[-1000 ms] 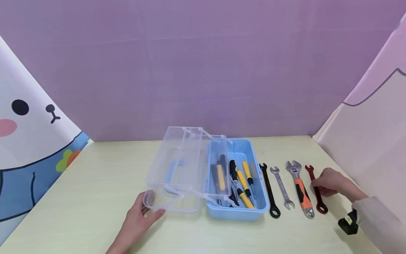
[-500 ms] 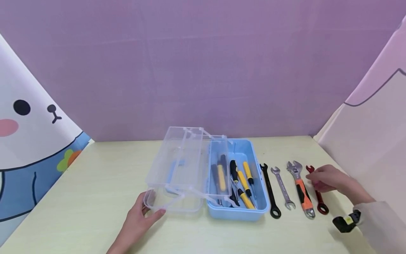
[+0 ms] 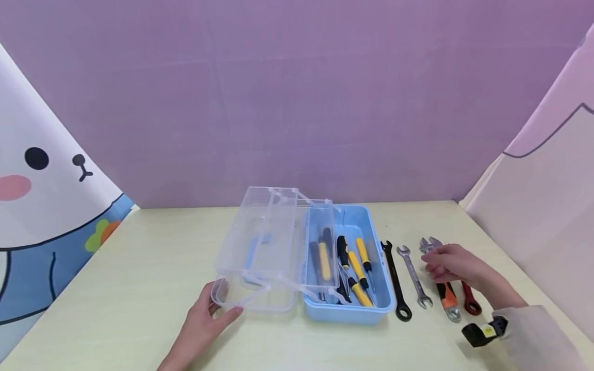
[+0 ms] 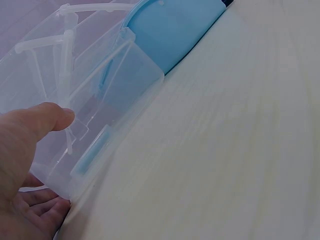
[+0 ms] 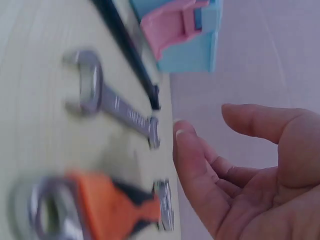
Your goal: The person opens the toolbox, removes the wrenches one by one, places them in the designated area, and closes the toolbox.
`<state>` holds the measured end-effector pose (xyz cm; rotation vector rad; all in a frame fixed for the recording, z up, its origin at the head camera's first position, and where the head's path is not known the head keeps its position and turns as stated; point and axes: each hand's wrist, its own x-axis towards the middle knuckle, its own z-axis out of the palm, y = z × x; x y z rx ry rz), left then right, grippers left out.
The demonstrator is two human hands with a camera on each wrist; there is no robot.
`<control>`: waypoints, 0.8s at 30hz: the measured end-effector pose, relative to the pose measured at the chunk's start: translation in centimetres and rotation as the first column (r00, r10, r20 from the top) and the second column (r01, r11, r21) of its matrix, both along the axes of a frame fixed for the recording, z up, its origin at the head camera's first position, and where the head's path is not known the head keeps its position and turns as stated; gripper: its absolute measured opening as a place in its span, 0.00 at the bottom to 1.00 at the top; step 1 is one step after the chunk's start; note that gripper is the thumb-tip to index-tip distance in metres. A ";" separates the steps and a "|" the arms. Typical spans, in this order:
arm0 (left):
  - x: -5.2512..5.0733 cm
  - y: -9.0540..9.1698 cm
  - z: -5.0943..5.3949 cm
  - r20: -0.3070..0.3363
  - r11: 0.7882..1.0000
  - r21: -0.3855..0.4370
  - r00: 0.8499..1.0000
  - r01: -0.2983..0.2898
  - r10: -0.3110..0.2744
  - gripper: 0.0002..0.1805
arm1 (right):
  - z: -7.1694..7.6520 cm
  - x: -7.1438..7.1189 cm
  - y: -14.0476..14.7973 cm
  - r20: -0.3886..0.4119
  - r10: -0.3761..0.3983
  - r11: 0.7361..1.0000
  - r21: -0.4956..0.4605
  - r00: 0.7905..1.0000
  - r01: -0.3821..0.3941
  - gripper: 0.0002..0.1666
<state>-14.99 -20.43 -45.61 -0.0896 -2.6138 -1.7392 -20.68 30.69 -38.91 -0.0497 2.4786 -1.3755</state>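
Observation:
My left hand (image 3: pixel 199 324) holds the near left corner of the clear plastic lid (image 3: pixel 260 247), thumb on top and fingers below, as the left wrist view shows. The lid is folded back from the blue toolbox (image 3: pixel 345 313). My right hand (image 3: pixel 457 265) hovers over the adjustable wrench (image 3: pixel 447 301), which has an orange and black handle. In the right wrist view its fingers are loosely bent, with nothing between thumb and fingertips. A red wrench (image 3: pixel 471 304) lies partly hidden under the right hand. To the left lie a silver open-end wrench (image 3: pixel 415 281) and a black wrench (image 3: pixel 395 281).
Several yellow-and-black screwdrivers (image 3: pixel 357 265) lie in the toolbox, some seen through the lid. A pink latch (image 5: pixel 172 25) is on the toolbox side. A purple cloth (image 3: pixel 278 103) stands behind the pale table (image 3: pixel 139 288).
My right hand has moved left from the red wrench to above the adjustable wrench, leaving the red wrench on the table. The left hand stays on the lid.

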 end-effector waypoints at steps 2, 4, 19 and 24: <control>0.0 0.0 0.0 -0.003 1.000 -0.005 1.000 0.000 0.000 0.39 | -0.2 -0.1 -0.5 -0.007 0.019 0.998 -0.053 1.000 -0.019 0.22; 0.0 0.0 0.1 -0.001 1.000 -0.012 1.000 -0.001 0.001 0.39 | -0.4 -0.2 -1.0 -0.010 0.037 0.995 -0.091 0.999 -0.038 0.24; -0.1 -0.1 0.0 0.015 1.000 -0.012 1.000 -0.003 0.003 0.39 | -1.4 -1.4 -4.0 0.058 0.040 0.962 -0.273 0.998 -0.022 0.28; -0.1 0.0 0.0 -0.004 1.000 -0.024 1.000 -0.006 0.006 0.39 | -1.8 -1.7 -4.3 0.086 0.093 0.933 -0.355 0.992 -0.056 0.24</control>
